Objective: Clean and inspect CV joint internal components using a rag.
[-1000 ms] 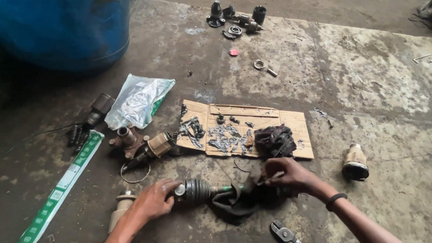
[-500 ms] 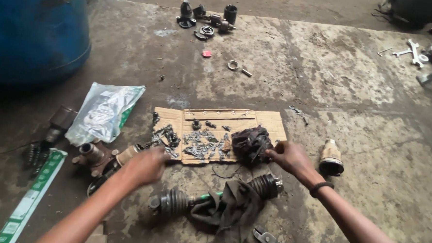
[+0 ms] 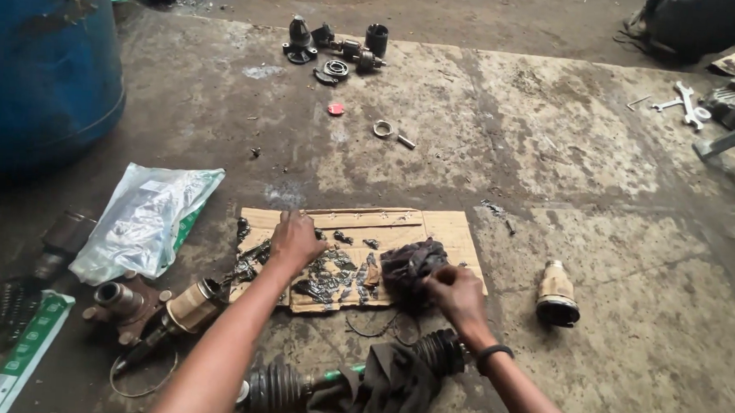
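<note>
Cardboard sheet point(image 3: 433, 226): lies flat on the concrete floor point(image 3: 551, 157) in front of the person, its long axis running left to right across the view, the far long edge toward the blue drum side of the yard; greasy dark bits point(image 3: 332, 271) are scattered over its middle.
Left hand point(image 3: 293, 240): rests palm down on the left part of the sheet, fingers together and curled onto the cardboard, touching the greasy bits.
Right hand point(image 3: 456, 293): at the near right edge of the sheet, fingers closed on a dark greasy rag point(image 3: 410, 264) that sits on the cardboard; a dark band circles the wrist.
Drive shaft point(image 3: 343, 379): lies near the person, just below the sheet, long axis left to right, a ribbed rubber boot at each end, a dark cloth draped over its middle.
Left of sheet: plastic bag point(image 3: 148, 222), a metal joint housing point(image 3: 119, 303).
Right of sheet: small capped bottle point(image 3: 557, 293), lying apart.
Far left: blue drum point(image 3: 43, 60).
</note>
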